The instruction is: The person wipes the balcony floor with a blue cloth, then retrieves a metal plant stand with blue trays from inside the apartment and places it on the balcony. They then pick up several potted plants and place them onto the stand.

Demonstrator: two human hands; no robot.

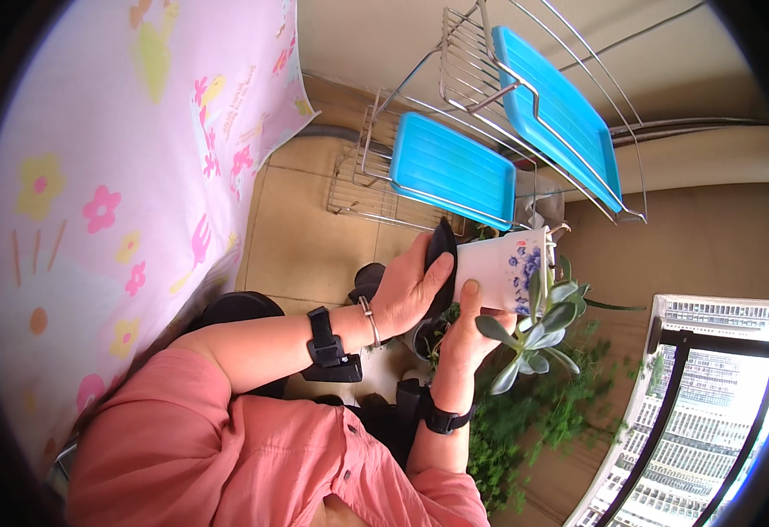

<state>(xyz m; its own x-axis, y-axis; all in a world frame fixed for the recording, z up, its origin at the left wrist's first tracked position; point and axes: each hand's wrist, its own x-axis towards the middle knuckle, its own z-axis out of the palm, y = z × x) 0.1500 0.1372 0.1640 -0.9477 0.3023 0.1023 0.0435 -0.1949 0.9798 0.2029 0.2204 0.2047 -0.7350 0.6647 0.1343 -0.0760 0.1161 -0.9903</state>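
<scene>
A white plant pot (493, 271) with blue printed flowers is tipped sideways in the picture, its rim facing right. Out of that rim leans a grey-green succulent (535, 332). My right hand (473, 332) supports the pot from below, its thumb on the white wall and its other fingers mostly hidden behind. At the pot's base, my left hand (405, 290) grips a thin black saucer-like piece (445, 263), seen nearly edge-on. Whether that piece touches the base cannot be told.
Beyond my hands stands a wire rack (470, 72) holding an upper blue tray (556, 118) and a lower blue tray (454, 171). A pink patterned cloth (114, 197) hangs at left. Leafy green plants (543, 408) grow below the pot, near a barred window (707, 395). The floor is tiled (299, 217).
</scene>
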